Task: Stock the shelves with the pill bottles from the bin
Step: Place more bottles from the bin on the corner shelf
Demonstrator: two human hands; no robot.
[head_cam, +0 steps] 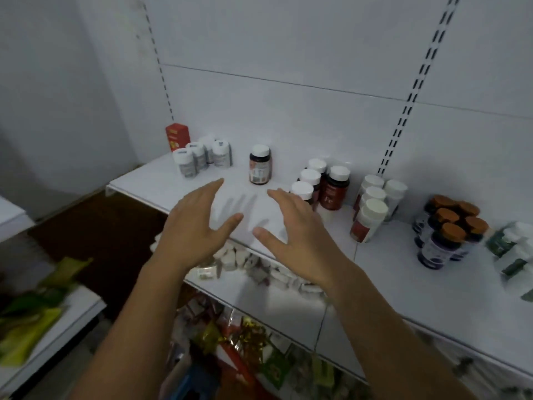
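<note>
A dark pill bottle with a white cap (260,165) stands alone on the white top shelf (150,183), just beyond my fingertips. My left hand (196,219) and my right hand (291,226) hover over the shelf's front part, both empty with fingers spread. To the left stands a cluster of white bottles (202,157). On the right are dark red bottles with white caps (323,183), white-capped bottles (372,207) and dark bottles with orange caps (447,230). The bin is not in view.
A red box (177,135) stands at the shelf's back left corner. Green-and-white packs (513,249) lie at the far right. The lower shelf (259,295) holds small white packets, and colourful packages sit below it. Yellow-green packs (31,313) lie on a shelf at left.
</note>
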